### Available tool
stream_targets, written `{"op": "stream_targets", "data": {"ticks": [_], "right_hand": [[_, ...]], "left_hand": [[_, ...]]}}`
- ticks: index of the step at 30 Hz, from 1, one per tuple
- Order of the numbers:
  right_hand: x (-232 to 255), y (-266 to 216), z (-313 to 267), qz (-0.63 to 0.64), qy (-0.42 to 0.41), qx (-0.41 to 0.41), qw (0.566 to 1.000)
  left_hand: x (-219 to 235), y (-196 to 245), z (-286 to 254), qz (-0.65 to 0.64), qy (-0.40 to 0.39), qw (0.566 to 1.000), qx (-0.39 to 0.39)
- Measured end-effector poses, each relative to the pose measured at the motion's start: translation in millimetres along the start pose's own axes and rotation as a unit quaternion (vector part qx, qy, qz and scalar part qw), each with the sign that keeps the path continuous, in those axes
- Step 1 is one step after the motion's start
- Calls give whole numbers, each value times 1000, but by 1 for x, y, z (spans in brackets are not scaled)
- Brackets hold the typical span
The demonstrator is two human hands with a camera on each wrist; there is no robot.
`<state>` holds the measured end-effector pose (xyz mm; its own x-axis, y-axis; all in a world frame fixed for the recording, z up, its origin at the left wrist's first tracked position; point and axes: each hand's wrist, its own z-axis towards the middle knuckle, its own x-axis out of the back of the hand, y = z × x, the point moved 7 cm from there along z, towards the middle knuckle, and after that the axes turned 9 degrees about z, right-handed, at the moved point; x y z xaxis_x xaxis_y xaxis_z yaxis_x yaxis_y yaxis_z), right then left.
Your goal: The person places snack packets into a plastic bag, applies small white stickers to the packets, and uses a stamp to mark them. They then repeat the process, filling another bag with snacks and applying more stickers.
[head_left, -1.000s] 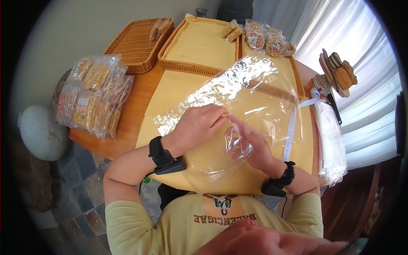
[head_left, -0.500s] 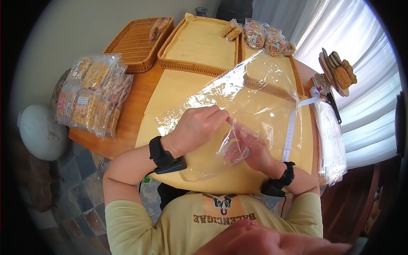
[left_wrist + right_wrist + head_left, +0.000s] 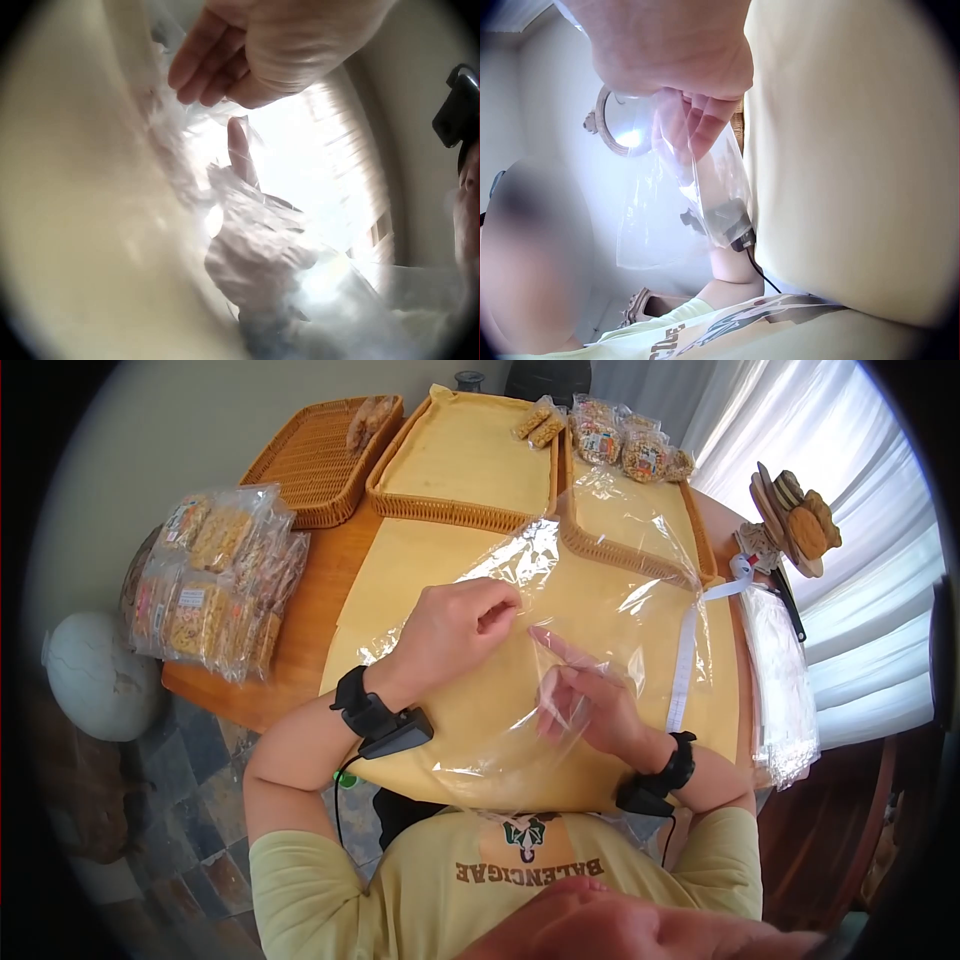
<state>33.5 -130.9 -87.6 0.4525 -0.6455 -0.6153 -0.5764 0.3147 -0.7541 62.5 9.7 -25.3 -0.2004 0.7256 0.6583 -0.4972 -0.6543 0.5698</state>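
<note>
A large clear plastic bag (image 3: 615, 595), wrinkled and shiny, spreads over the yellow cloth in front of the person. My left hand (image 3: 450, 635) is over its near left part, fingers loosely curled with a gap inside them. In the left wrist view, the left fingers (image 3: 199, 64) hold nothing. My right hand (image 3: 615, 715) holds the bag between thumb and curled fingers, its index finger pointing toward the left hand. Film covers part of the right hand. From the right wrist, the bag (image 3: 649, 232) hangs down from the right fingers (image 3: 709, 135).
Wicker trays (image 3: 465, 512) line the back, with packaged snacks (image 3: 600, 440) on the right one. Stacked snack packs (image 3: 210, 580) stand at left. A white measuring tape (image 3: 683, 670) lies right of the bag. Beyond it are a pile of clear bags (image 3: 780, 690) and a wooden ornament (image 3: 795, 525).
My left hand has moved slightly up and away from the right fingertip, where the two met before. The right thumb has drawn in toward its fingers; the film has shifted.
</note>
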Motion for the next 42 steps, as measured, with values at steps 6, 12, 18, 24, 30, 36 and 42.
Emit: {"op": "stream_targets", "data": {"ticks": [6, 12, 18, 24, 30, 36, 42], "right_hand": [[3, -2, 0, -17, 6, 15, 1000], [5, -2, 0, -11, 16, 19, 1000], [1, -2, -1, -20, 10, 11, 1000], [5, 1, 0, -23, -27, 5, 999], [6, 3, 2, -3, -46, 23, 999], [5, 2, 2, 11, -48, 17, 999], [4, 1, 2, 18, -59, 13, 998]], "left_hand": [[-3, 8, -3, 23, -9, 998, -55], [-1, 19, -6, 66, 23, 990, -121], [2, 26, -8, 100, 36, 982, -156], [2, 25, -7, 89, 41, 983, -152], [2, 22, -5, 62, 41, 986, -147], [5, 25, -4, 67, 44, 985, -153], [8, 30, -4, 94, 62, 979, -168]]}}
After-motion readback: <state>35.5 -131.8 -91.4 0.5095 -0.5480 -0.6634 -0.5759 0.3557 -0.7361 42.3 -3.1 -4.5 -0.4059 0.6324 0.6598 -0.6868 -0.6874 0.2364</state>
